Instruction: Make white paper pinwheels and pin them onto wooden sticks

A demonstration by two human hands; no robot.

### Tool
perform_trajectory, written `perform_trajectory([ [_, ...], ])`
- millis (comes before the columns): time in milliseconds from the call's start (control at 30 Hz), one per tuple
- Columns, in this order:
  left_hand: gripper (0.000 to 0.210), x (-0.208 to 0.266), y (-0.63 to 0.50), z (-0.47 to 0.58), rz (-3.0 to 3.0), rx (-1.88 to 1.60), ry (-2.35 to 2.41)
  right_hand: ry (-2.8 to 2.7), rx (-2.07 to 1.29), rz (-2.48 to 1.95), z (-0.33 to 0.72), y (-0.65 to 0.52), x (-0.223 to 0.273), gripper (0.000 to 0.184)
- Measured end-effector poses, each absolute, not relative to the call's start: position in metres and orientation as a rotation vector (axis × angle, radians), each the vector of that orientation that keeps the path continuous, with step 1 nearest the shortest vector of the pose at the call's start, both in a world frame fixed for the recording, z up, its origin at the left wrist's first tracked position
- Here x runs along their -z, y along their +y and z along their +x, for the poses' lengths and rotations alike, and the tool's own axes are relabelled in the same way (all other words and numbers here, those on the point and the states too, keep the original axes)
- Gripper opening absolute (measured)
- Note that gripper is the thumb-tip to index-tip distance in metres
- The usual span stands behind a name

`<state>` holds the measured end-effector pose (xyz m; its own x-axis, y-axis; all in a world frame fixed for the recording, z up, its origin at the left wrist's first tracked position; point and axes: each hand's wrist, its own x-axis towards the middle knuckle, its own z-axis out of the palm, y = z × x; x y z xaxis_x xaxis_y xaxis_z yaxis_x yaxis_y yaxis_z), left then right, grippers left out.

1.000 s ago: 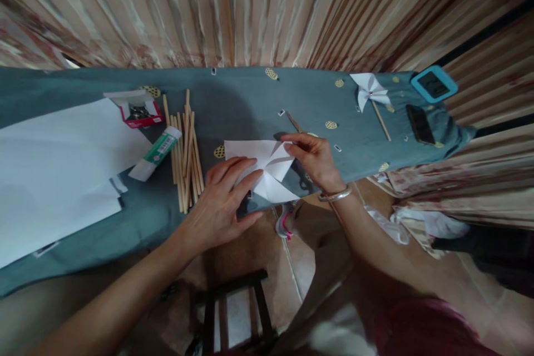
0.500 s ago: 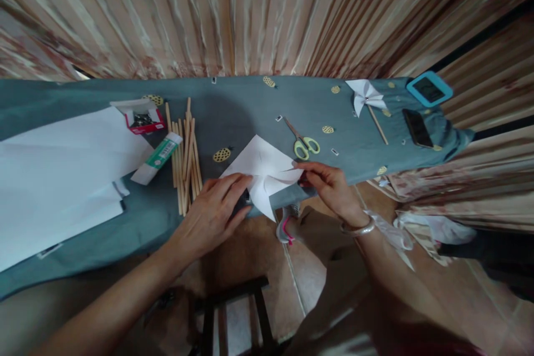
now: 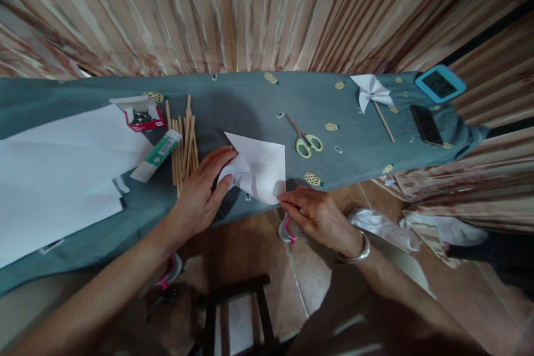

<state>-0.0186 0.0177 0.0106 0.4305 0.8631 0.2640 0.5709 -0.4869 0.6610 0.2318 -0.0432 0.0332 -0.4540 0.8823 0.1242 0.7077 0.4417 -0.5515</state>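
A white paper pinwheel blank (image 3: 261,164), with cut and curled corners, lies near the front edge of the cloth-covered table. My left hand (image 3: 204,189) grips its left side, thumb on top of the curled part. My right hand (image 3: 312,211) pinches the lower right corner between thumb and fingers, and that corner bends upward. Beyond the paper to the right lie scissors (image 3: 306,142) with pale green handles. Wooden sticks (image 3: 186,144) sit in a loose pile just left of my left hand.
White paper sheets (image 3: 62,178) cover the table's left part. Beside them are a red open box (image 3: 144,117) of small dark pieces and a green-and-white box (image 3: 157,156). A pinwheel on a stick (image 3: 371,93), a phone (image 3: 426,124) and a blue-framed device (image 3: 440,83) lie right.
The paper has turned, and its curled part now lies at the left under my left hand. My right hand has moved down and left to another corner.
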Motion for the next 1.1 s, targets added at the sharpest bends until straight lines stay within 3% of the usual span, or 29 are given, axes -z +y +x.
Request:
perform_trajectory([
  [233, 0.03, -0.012, 0.006, -0.015, 2.638, -0.738, 0.951, -2.481, -0.382, -1.261, 0.228, -0.041, -0.034, 0.028],
  [833, 0.035, -0.007, 0.005, -0.01, 2.657, -0.618, 0.946, -1.906, -0.873, -1.521, 0.204, -0.01, -0.03, 0.006],
  [1100, 0.038, -0.005, 0.005, -0.009, 2.602, -0.639, 0.937, -1.759, -1.073, -1.496, 0.202, 0.005, -0.018, 0.024],
])
